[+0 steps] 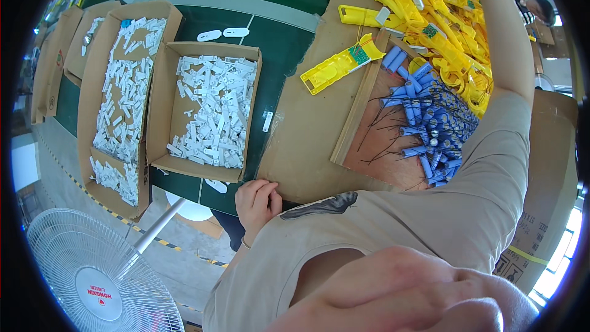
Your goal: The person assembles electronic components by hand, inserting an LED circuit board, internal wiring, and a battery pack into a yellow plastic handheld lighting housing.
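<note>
My left hand [257, 203] rests at the near edge of the table, its fingers curled in closed beside the corner of the brown cardboard sheet [301, 147]; nothing shows in it. My right arm [507, 67] reaches far up along the right side, past a heap of yellow plastic housings [442, 31], and its hand lies outside the picture. A single yellow housing [335, 71] with a small green circuit board lies on the cardboard. Nearer to me, blue cylindrical cells [430, 117] with dark wires fill a wooden-edged tray [356, 114].
Left of the cardboard, an open box [255, 104] holds small white plastic parts, with a longer box [161, 18] of similar parts beside it. White oval covers [222, 34] lie on the green table. A standing fan [101, 283] is at lower left. In the upper right another person [531, 3] appears.
</note>
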Demonstrator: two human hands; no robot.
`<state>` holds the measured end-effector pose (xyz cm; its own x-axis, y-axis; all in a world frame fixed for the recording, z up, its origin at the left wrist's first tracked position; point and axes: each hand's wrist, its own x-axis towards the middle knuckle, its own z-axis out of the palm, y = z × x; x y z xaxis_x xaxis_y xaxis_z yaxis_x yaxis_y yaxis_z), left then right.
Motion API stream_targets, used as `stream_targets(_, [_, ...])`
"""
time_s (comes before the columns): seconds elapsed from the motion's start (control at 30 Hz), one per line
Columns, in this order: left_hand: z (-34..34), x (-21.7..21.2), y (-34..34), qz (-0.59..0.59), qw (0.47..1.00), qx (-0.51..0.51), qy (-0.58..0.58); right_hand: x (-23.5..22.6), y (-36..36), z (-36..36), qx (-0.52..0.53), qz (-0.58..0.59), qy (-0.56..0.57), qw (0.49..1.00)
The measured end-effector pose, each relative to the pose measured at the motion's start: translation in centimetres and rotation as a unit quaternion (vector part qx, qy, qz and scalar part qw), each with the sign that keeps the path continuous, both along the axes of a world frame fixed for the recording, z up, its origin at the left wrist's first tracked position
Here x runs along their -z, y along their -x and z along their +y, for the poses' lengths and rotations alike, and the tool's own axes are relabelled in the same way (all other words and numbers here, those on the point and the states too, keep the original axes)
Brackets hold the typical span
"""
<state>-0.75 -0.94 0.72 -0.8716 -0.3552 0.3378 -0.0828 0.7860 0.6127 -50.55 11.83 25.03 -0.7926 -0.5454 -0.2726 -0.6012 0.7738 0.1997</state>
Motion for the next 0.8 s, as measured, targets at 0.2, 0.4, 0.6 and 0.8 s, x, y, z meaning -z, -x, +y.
stream_targets(0.2, [-0.4, 1.0, 0.9, 0.037, 0.998, 0.039, -0.022, 9.6, 12.9, -7.6, -0.086, 0.201, 0.070, 0.973])
stream_targets(0.4, [-0.3, 1.4, 0.1, 0.021, 0.999, 0.009, -0.029, 21.9, 9.7, -17.8, 0.193, -0.005, 0.330, 0.924])
stream_targets(0.6, [-0.4, 0.7, 0.4, 0.014, 1.000, 0.006, -0.024, 17.8, 9.4, -17.1, 0.131, -0.038, 0.242, 0.961])
stream_targets(0.8, [-0.3, 1.0, 0.7, 0.017, 0.999, 0.016, -0.030, 13.9, 7.4, -16.4, 0.040, -0.097, 0.322, 0.941])
